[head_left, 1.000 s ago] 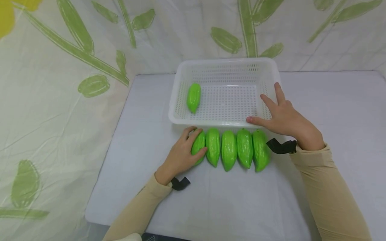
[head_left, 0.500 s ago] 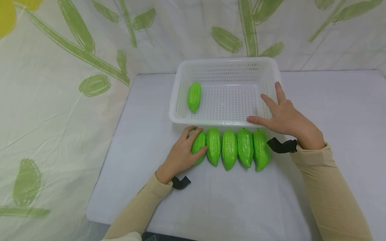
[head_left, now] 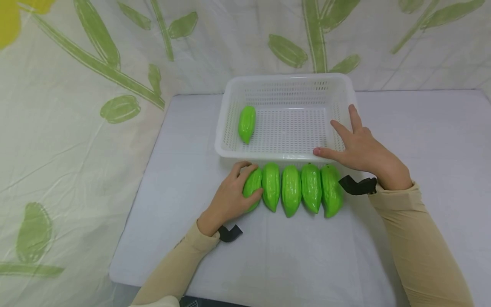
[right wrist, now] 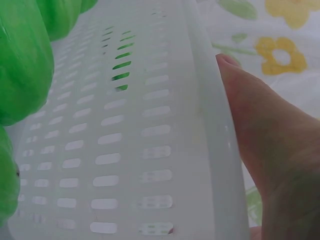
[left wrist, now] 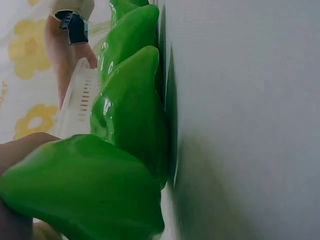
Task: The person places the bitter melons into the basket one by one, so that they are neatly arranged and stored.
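Observation:
In the head view, my left hand (head_left: 228, 196) curls its fingers and thumb around a glossy green ridged fruit (head_left: 252, 185), the leftmost in a row. That same fruit (left wrist: 85, 187) fills the lower left of the left wrist view, one end tapering to a point. Several matching green fruits (head_left: 291, 190) lie side by side to its right, along the front of a white plastic basket (head_left: 268, 155). My right hand (head_left: 362, 147) spreads straight fingers over the basket's right front corner, its thumb on the front rim. Another green fruit (head_left: 246, 125) lies inside the basket, at its left.
A pale cloth covers the table (head_left: 291, 256), whose left edge shows. Behind and to the left hangs a white sheet (head_left: 238, 38) printed with green leaves and stems. The basket's slotted wall (right wrist: 120, 140) stands close to the row of fruits in the right wrist view.

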A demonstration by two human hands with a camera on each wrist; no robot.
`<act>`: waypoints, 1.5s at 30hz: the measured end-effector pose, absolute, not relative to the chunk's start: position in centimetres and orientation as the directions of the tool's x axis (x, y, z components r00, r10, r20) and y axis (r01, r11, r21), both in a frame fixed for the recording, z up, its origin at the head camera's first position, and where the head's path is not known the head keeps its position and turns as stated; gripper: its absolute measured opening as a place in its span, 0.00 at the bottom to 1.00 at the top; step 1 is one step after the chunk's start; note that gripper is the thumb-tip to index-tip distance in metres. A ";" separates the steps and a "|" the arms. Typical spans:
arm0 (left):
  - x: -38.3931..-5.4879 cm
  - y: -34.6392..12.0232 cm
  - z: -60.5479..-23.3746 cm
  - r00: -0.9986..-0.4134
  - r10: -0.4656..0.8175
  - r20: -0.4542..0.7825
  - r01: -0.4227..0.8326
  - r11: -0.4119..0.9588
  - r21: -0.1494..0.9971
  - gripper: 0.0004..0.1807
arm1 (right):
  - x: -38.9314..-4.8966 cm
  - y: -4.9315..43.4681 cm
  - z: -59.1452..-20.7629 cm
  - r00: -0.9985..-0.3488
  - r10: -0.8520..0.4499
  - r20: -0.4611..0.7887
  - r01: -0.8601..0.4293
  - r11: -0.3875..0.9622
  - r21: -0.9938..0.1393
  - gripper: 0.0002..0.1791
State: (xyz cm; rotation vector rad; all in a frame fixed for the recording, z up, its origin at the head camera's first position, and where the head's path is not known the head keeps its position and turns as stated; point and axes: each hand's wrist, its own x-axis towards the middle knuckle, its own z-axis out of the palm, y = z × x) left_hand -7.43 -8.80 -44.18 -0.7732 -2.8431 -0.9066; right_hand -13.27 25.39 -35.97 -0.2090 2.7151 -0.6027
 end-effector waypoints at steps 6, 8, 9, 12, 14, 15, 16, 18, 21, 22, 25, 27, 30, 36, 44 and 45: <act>-7.1 -8.7 -43.8 -0.859 0.459 0.229 0.506 0.686 0.523 0.33 | -13.3 25.4 -36.1 -0.927 -0.215 -0.308 -0.064 0.899 -0.434 0.60; -7.0 -8.7 -43.7 -0.855 0.461 0.236 0.512 0.683 0.522 0.33 | -13.3 25.4 -36.0 -0.927 -0.215 -0.308 -0.065 0.899 -0.434 0.60; -7.0 -8.7 -43.6 -0.854 0.461 0.241 0.514 0.682 0.519 0.33 | -13.3 25.4 -36.0 -0.927 -0.215 -0.308 -0.064 0.899 -0.434 0.60; -6.9 -8.6 -43.4 -0.850 0.461 0.256 0.523 0.678 0.516 0.33 | -13.3 25.4 -36.0 -0.929 -0.213 -0.304 -0.064 0.899 -0.433 0.59; -6.8 -8.6 -43.2 -0.848 0.458 0.268 0.528 0.677 0.513 0.33 | -13.3 25.4 -36.0 -0.929 -0.212 -0.305 -0.063 0.899 -0.434 0.59; -6.7 -8.6 -43.1 -0.846 0.457 0.275 0.531 0.674 0.514 0.33 | -13.3 25.4 -36.0 -0.929 -0.211 -0.305 -0.062 0.899 -0.434 0.59; -6.7 -8.6 -43.0 -0.844 0.457 0.281 0.534 0.669 0.517 0.33 | -13.3 25.4 -36.0 -0.928 -0.211 -0.307 -0.061 0.899 -0.434 0.59; -6.6 -8.6 -42.8 -0.843 0.453 0.292 0.537 0.664 0.521 0.33 | -13.3 25.4 -35.9 -0.928 -0.212 -0.307 -0.062 0.899 -0.435 0.59; -6.5 -8.6 -42.5 -0.840 0.449 0.306 0.542 0.649 0.534 0.33 | -13.3 25.3 -35.9 -0.927 -0.214 -0.307 -0.063 0.899 -0.434 0.59; -6.5 -8.7 -42.4 -0.840 0.447 0.309 0.542 0.645 0.540 0.33 | -13.3 25.3 -35.9 -0.928 -0.214 -0.306 -0.064 0.899 -0.434 0.59; -6.5 -8.7 -42.2 -0.840 0.444 0.313 0.541 0.632 0.555 0.33 | -13.3 25.3 -35.8 -0.928 -0.212 -0.306 -0.062 0.899 -0.434 0.59; -6.5 -8.8 -42.0 -0.842 0.439 0.312 0.536 0.627 0.565 0.33 | -13.3 25.3 -35.8 -0.929 -0.211 -0.305 -0.062 0.899 -0.434 0.59; -6.4 -9.0 -41.6 -0.848 0.430 0.310 0.527 0.623 0.578 0.33 | -13.4 25.3 -35.9 -0.930 -0.213 -0.301 -0.066 0.899 -0.433 0.59; -6.4 -9.1 -41.0 -0.854 0.426 0.300 0.516 0.614 0.597 0.32 | -13.4 25.3 -36.0 -0.931 -0.215 -0.294 -0.070 0.898 -0.435 0.59; -6.3 -9.2 -40.5 -0.843 0.437 0.313 0.530 0.575 0.623 0.32 | -13.4 25.3 -35.9 -0.929 -0.215 -0.303 -0.067 0.899 -0.434 0.59; -6.3 -9.3 -40.4 -0.842 0.438 0.316 0.531 0.572 0.625 0.32 | -13.4 25.3 -35.9 -0.929 -0.215 -0.303 -0.067 0.899 -0.433 0.59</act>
